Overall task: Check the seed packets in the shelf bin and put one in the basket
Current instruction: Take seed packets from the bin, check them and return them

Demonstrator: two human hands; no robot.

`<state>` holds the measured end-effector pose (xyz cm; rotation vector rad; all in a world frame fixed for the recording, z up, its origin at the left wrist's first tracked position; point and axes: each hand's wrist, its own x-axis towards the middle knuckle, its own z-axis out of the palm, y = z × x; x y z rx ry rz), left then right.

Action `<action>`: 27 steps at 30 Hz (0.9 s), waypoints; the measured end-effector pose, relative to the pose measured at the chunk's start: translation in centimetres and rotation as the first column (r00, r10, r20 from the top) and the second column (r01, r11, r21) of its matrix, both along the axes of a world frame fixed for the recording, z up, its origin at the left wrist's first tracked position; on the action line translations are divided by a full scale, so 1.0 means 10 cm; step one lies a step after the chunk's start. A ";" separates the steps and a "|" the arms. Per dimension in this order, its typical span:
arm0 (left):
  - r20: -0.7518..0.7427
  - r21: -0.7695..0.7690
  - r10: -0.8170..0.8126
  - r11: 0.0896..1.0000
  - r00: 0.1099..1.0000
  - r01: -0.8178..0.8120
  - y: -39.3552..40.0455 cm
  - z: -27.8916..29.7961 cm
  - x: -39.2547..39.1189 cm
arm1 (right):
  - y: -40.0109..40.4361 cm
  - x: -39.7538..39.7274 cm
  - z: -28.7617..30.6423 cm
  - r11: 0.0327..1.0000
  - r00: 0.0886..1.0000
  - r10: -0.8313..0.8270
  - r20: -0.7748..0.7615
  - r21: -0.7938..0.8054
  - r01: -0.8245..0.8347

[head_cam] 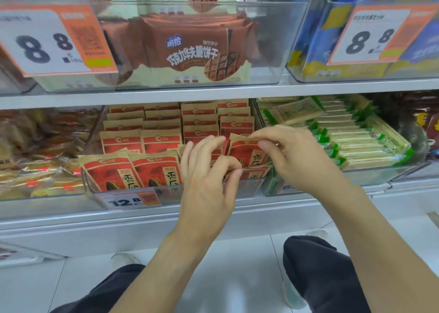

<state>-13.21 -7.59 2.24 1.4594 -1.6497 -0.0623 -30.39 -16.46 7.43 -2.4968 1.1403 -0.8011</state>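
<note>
your right hand [292, 151] already pinches the top seam of one seed packet [247, 152], thumb under and fingers over the kraft edge, so that hand is the nearer one and has the hold. the packet stands upright at the front right corner of the clear shelf bin [249, 186], its long axis running up and down and its face turned toward you, so it comes out by lifting along that axis and then toward you over the bin's front wall. your left hand [209, 167] sits just to its left with fingers curled among the neighbouring packets; it seems to be pinching one by its top, though the view is too blurred there to be sure. the basket is not in view, so which way to carry the packet cannot be told from here.
</note>
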 end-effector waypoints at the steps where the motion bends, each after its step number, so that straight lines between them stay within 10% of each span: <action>1: 0.005 -0.002 -0.014 1.000 1.000 0.014 -0.01 -0.01 0.01 | -0.02 0.03 0.07 0.999 0.999 -0.016 -0.045 0.046 0.018; 8: 0.006 -0.010 -0.057 0.998 0.998 0.057 0.02 0.06 0.01 | -0.13 0.28 0.34 0.937 0.897 0.080 -0.435 0.341 0.082; 12: 0.084 -0.010 -0.023 1.000 0.996 0.023 0.01 0.08 0.03 | -0.24 0.16 0.38 0.831 0.969 0.148 -0.197 0.556 -0.014; 16: 0.172 -0.011 0.060 0.998 0.983 -0.059 0.01 0.03 -0.04 | -0.41 0.13 0.09 0.937 0.976 -0.217 0.006 0.282 0.207; 27: 0.065 0.032 0.054 0.998 0.996 -0.056 0.06 0.01 -0.08 | -0.26 0.08 -0.12 0.973 0.990 -0.136 0.037 0.195 0.126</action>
